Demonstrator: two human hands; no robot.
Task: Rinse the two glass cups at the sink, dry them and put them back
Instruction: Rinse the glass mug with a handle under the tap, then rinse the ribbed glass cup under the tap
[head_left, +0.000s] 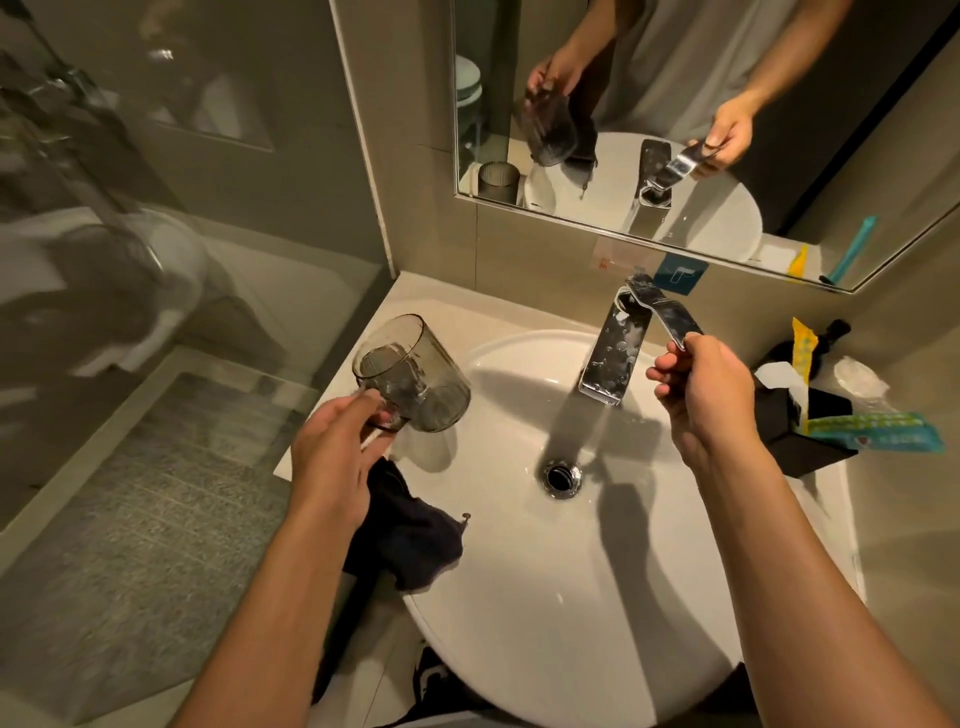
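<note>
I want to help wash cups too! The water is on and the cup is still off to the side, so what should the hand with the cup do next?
Probably bring the glass cup in the left hand under the faucet: water already runs into the sink, and the cup sits left of the stream.

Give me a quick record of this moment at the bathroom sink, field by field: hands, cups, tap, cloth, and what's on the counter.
left hand: left hand holds two nested smoky glass cups tilted over the counter left of the basin
right hand: right hand grips the tap lever, which is raised
tap: water runs from the tap spout toward the drain
cloth: dark cloth draped over the sink rim, under the left wrist
counter right: black box with packets
</note>
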